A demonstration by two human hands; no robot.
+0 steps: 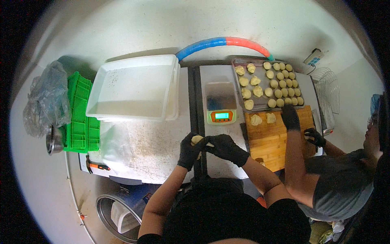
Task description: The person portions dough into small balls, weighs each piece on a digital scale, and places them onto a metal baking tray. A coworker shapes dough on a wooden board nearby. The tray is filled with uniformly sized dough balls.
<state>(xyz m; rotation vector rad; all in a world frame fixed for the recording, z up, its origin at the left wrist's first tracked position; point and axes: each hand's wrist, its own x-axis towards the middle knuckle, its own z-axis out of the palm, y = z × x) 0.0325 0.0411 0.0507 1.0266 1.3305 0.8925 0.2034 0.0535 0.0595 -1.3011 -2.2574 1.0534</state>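
Both my hands wear black gloves and meet above the dark strip between the white tabletops. My left hand is closed around a piece of pale dough. The fingers of my right hand grip the right end of the same dough. Beyond my hands, a kitchen scale with a lit display has a bare metal plate. Right of the scale, a metal baking tray holds smooth dough balls and, on its left side, rougher dough lumps. Two more dough pieces lie on the wooden board.
A co-worker in black gloves works over the board at right. White plastic trays stand back left, beside green crates. A clear plastic bag and an orange-handled hammer lie front left. A blue drum is below.
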